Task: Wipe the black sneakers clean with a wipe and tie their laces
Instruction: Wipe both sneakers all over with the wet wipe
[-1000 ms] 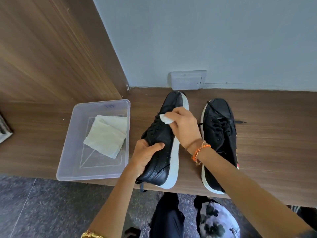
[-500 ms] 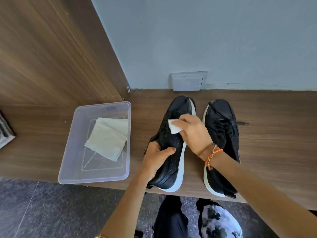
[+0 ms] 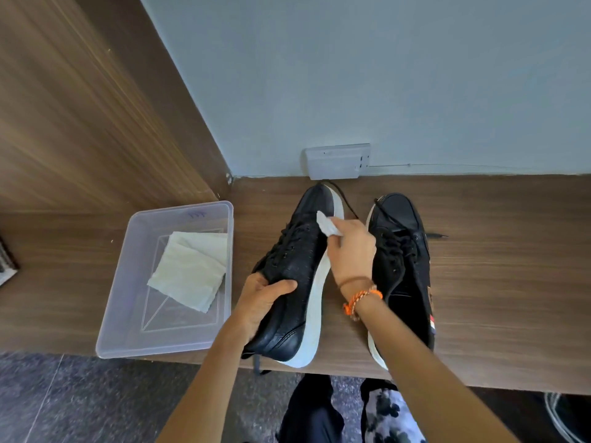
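Note:
Two black sneakers with white soles lie on a wooden shelf. The left sneaker (image 3: 297, 276) is tipped onto its side, sole facing right. My left hand (image 3: 262, 298) grips its upper near the ankle opening. My right hand (image 3: 350, 251) pinches a small white wipe (image 3: 326, 223) against the sneaker's side near the toe. The right sneaker (image 3: 404, 260) stands upright beside it, partly hidden by my right forearm. Its laces hang loose, one end lying on the shelf to the right.
A clear plastic tub (image 3: 128, 298) with folded white wipes (image 3: 188, 270) stands left of the sneakers. A wall socket (image 3: 337, 161) sits behind the toes. A wooden side panel (image 3: 80, 107) closes the left. The shelf's front edge (image 3: 479, 383) runs below the heels.
My right hand has slid the wipe from the sneaker's middle back toward the toe. The left hand keeps the same hold on the tipped sneaker.

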A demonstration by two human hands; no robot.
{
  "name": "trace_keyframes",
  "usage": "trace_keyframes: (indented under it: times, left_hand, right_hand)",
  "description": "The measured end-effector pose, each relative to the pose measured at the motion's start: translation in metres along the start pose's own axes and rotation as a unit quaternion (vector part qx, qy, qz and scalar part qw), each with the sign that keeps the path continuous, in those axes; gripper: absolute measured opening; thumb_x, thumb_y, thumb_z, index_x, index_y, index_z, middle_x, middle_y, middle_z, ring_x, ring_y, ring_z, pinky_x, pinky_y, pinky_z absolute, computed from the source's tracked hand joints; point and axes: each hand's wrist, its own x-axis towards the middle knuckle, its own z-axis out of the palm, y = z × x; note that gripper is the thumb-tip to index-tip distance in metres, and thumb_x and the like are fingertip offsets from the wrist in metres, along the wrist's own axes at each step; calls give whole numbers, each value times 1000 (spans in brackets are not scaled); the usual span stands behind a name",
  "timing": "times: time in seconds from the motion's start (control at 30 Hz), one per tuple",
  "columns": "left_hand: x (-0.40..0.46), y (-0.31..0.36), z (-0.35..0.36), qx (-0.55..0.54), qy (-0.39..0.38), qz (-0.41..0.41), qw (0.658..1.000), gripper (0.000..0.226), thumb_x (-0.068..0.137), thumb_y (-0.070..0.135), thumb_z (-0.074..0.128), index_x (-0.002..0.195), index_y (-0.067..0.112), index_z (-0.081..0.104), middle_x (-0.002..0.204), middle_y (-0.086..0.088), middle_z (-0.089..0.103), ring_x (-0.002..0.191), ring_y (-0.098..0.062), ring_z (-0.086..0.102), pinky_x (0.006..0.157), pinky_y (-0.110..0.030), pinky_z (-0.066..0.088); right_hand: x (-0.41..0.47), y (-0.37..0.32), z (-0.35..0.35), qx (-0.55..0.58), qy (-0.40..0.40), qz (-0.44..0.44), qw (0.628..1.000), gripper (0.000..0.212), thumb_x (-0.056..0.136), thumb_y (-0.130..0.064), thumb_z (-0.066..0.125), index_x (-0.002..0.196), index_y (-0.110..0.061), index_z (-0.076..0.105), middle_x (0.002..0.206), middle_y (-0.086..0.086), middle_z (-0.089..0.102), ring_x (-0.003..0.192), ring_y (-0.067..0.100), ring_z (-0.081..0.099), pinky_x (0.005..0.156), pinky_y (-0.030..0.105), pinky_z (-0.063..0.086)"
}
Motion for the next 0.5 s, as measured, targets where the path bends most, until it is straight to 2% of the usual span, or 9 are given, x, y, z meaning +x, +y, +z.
trace_keyframes:
  times: [0.07,0.13,0.2,0.3,0.4,0.5]
  left_hand:
    - [-1,0,-1,-4,-8,-10,1000,21,82,-3,61,87,17,63,68,3,73,57,-8,70,53,-19,55]
    - [-1,0,-2,-1,-21,-15,1000,20,82,-2,61,88,16,63,63,5,73,57,-8,70,52,-19,55]
    - [0,-1,-1,12,-27,-17,999,17,83,-2,61,91,13,63,62,5,73,57,-9,70,51,-20,54]
    - [1,-2,1,29,-23,-8,999,20,82,-3,62,97,9,63,66,2,73,58,-12,70,53,-22,55]
    - [2,-3,4,36,-14,4,999,22,81,-4,62,95,13,64,72,2,73,62,-11,71,55,-22,55]
    - [1,-4,8,58,-12,13,998,21,81,-2,63,90,17,65,80,-1,73,72,-16,71,66,-26,56]
  right_hand:
    - [3,-3,3,20,10,16,1000,36,85,5,45,111,-8,66,112,19,63,99,34,60,81,29,45]
    - [33,-5,4,-7,-4,33,999,35,87,4,41,109,-6,66,111,21,63,101,37,59,84,37,46]
    - [63,-9,2,-48,-32,20,998,35,89,3,37,107,-5,66,109,23,63,102,38,59,84,39,47]
    - [88,-13,-1,-106,-87,-4,991,36,92,2,35,115,-6,63,116,21,62,109,36,57,89,35,45]
    - [73,-11,2,-102,-85,-29,991,36,90,2,37,114,-6,63,116,21,58,107,35,54,84,35,43]
    - [30,-3,3,-66,-72,-77,992,36,84,8,43,109,-5,67,109,23,57,100,37,53,79,33,42]
